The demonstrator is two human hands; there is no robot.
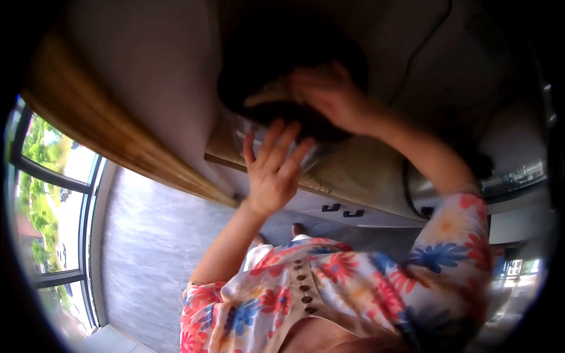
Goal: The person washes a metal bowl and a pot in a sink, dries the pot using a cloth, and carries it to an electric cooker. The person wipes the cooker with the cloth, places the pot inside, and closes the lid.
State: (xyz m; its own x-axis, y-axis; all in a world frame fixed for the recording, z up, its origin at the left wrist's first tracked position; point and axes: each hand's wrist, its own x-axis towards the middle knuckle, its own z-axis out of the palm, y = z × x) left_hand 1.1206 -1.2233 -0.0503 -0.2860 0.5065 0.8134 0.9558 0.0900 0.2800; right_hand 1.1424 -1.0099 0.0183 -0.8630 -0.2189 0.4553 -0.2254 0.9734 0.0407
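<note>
A large dark, rounded object (pixel 235 91) stands on the brown counter (pixel 347 176); its shape is mostly lost in shadow. Against its near side lies my left hand (pixel 273 173), fingers spread, over something clear and shiny that looks like plastic. My right hand (pixel 329 97) is over the dark object, blurred, with its fingers stretched out. Near its fingertips a pale patch (pixel 268 94) shows, too dim to make out.
Below the counter are pale cabinet doors (pixel 376 219) with black handles. A wooden edge (pixel 118 129) curves along the left, near a window (pixel 53 194). A dark cable (pixel 412 59) runs at upper right. Grey floor (pixel 153 229) lies below.
</note>
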